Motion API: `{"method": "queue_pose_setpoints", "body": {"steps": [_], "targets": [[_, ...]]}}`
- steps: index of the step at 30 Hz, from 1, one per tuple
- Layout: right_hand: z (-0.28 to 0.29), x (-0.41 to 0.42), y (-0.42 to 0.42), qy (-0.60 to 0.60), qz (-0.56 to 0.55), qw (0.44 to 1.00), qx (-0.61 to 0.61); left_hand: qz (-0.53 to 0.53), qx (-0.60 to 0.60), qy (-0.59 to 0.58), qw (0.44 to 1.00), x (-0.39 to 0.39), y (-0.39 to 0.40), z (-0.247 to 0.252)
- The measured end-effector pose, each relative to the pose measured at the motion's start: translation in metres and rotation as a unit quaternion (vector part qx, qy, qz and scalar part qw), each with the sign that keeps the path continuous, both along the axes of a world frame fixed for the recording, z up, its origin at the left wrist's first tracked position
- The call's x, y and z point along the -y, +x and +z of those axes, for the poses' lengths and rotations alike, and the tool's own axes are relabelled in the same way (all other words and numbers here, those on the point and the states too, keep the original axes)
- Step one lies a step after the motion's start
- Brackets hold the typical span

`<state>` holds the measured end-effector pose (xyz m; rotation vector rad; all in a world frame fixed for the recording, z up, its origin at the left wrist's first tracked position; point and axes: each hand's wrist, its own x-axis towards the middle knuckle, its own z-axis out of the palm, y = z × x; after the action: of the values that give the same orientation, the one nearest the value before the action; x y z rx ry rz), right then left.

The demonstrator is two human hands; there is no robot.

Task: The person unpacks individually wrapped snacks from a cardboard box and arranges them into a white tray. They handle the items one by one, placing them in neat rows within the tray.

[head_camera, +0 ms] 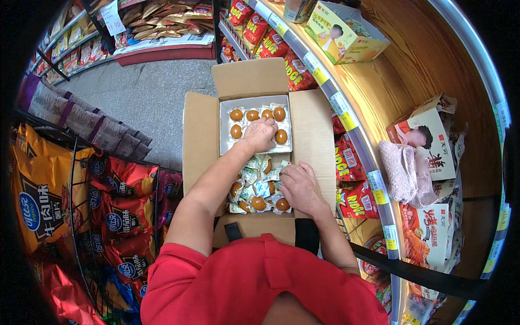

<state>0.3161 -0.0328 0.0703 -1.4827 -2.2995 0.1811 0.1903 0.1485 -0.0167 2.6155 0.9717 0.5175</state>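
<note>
An open cardboard carton (308, 122) lies before me with its flaps spread. In its far half sits a shallow white box (222, 134) holding several brown eggs in clear wrappers (236, 115). My left hand (262, 133) reaches into this box, fingers bent down among the eggs; its fingertips and anything under them are hidden. More wrapped brown eggs (258, 203) lie loosely in the carton's near half, some under printed wrapping (249, 174). My right hand (300, 187) rests over their right side, fingers bent against the wrappers, and whether it grips one is hidden.
A curved wooden shelf (349, 81) with price tags runs along the right, bearing snack boxes (345, 36) and a pink cloth (406, 172). Red snack bags (357, 201) hang below its edge. At left, a wire rack (75, 183) holds chip bags (122, 219). Grey floor (174, 81) lies beyond.
</note>
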Motion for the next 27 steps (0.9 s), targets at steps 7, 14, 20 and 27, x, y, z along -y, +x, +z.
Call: {"method": "queue_pose_setpoints", "body": {"steps": [7,14,20,27], "targets": [[0.001,0.001,-0.003,-0.003,-0.008,1.0,0.023,0.046,0.035,-0.003,0.998,0.003,0.001,-0.01],[-0.004,0.002,-0.004,0.001,-0.012,0.999,0.036,0.109,0.018,-0.008,0.994,0.005,0.008,-0.007],[-0.003,0.013,-0.006,-0.044,0.007,0.998,0.049,0.088,0.119,-0.112,0.983,-0.001,-0.014,0.007],[-0.011,0.024,-0.005,-0.048,0.008,0.998,0.036,0.177,0.259,-0.371,0.874,0.073,-0.093,0.019]]}}
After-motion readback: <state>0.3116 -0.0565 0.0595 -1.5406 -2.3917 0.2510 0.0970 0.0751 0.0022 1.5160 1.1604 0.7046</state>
